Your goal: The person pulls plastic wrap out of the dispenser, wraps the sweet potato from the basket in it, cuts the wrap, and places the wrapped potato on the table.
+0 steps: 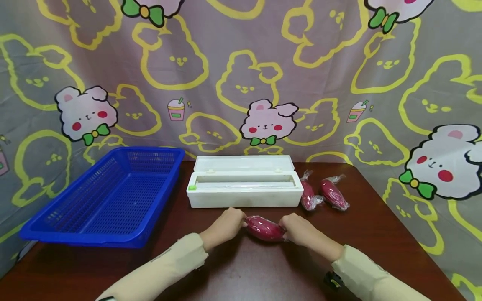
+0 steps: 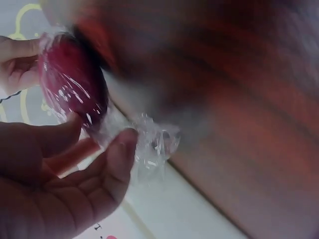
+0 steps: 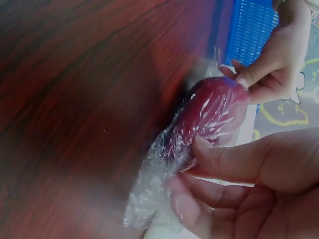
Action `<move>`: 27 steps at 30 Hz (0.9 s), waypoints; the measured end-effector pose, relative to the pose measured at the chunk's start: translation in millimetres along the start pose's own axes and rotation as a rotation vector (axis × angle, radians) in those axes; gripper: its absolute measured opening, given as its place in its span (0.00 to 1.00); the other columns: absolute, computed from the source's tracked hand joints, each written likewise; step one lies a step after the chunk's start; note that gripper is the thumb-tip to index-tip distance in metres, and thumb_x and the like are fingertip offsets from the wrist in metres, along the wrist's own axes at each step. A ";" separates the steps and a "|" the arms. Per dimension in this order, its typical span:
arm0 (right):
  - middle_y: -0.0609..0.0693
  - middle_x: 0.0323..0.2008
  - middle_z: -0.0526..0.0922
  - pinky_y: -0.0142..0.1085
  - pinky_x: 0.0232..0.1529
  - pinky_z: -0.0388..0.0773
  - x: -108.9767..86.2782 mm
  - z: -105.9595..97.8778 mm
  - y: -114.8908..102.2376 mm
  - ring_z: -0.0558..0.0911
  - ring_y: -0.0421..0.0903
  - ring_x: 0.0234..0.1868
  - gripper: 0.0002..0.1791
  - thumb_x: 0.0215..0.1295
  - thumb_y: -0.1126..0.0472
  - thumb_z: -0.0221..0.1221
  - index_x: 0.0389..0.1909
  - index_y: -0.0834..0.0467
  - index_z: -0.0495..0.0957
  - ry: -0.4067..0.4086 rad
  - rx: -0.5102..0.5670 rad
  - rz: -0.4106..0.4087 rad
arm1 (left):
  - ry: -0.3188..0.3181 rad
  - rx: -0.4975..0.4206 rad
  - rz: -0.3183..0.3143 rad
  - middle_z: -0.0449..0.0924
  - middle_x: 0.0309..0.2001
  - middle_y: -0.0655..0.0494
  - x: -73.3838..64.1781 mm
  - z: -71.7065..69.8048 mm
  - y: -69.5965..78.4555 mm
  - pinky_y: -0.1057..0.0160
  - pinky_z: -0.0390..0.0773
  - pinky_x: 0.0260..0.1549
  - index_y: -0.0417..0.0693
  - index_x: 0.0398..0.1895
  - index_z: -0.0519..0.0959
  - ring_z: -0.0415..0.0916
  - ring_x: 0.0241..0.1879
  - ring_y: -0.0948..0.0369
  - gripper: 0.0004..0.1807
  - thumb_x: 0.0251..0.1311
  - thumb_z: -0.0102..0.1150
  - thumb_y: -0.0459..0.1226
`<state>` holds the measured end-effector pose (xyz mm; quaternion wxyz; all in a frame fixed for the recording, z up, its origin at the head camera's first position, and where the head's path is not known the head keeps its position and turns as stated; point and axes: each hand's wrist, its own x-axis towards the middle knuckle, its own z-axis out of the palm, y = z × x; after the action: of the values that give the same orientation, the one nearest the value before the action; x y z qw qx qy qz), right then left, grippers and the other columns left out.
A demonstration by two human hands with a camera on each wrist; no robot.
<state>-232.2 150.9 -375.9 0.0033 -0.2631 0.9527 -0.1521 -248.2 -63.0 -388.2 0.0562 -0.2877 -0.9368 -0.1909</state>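
A smooth, dark-red oblong vegetable (image 1: 265,228), wrapped in shiny clear cling film, is held between both hands just above the table. My left hand (image 1: 229,223) pinches the film at its left end, thumb and forefinger close to the skin in the left wrist view, where a crumpled film tail (image 2: 155,147) sticks out past the fingers. At the other end my right hand (image 1: 299,229) grips the gathered film, and a loose film tail (image 3: 142,199) hangs beside those fingers in the right wrist view. Behind the hands stands a white cling film dispenser (image 1: 244,200), lid raised, roll inside.
On the left a blue plastic basket (image 1: 84,238) stands on the dark brown table (image 1: 241,276). Two similar red vegetables wrapped in film, one (image 1: 308,195) by the dispenser's right end and another (image 1: 333,194) farther right, lie there. A patterned curtain (image 1: 226,138) hangs behind the table.
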 end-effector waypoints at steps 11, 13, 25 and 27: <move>0.54 0.24 0.77 0.40 0.30 0.71 1.5 16.6 11.9 0.73 0.49 0.27 0.07 0.44 0.76 0.59 0.28 0.69 0.77 0.128 0.092 -0.068 | -0.026 0.041 -0.069 0.72 0.21 0.51 1.0 8.9 3.2 0.62 0.74 0.28 0.38 0.19 0.74 0.72 0.29 0.56 0.11 0.56 0.56 0.33; 0.56 0.26 0.77 0.40 0.33 0.73 2.6 17.8 14.5 0.74 0.49 0.29 0.10 0.43 0.75 0.59 0.30 0.72 0.76 0.116 0.166 -0.047 | -0.025 0.009 -0.065 0.71 0.21 0.51 2.4 9.7 1.9 0.61 0.73 0.31 0.38 0.18 0.73 0.71 0.31 0.55 0.11 0.56 0.56 0.33; 0.61 0.39 0.76 0.47 0.45 0.71 6.9 17.9 30.8 0.75 0.56 0.42 0.22 0.38 0.72 0.69 0.37 0.72 0.73 0.016 0.678 0.077 | -0.048 -0.568 -0.209 0.70 0.18 0.57 5.4 11.0 -10.4 0.68 0.73 0.19 0.35 0.21 0.74 0.68 0.18 0.65 0.09 0.45 0.66 0.30; 0.66 0.44 0.74 0.49 0.48 0.69 8.1 17.4 33.2 0.74 0.60 0.46 0.21 0.39 0.72 0.69 0.36 0.71 0.74 0.003 0.705 0.070 | -0.084 -0.738 -0.255 0.72 0.22 0.51 5.5 10.5 -11.4 0.64 0.76 0.21 0.31 0.28 0.72 0.71 0.19 0.62 0.12 0.43 0.65 0.25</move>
<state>-254.3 168.9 -401.6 0.0976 -0.2129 0.8501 -0.4716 -259.1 -64.7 -400.4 -0.1136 -0.1774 -0.8350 -0.5083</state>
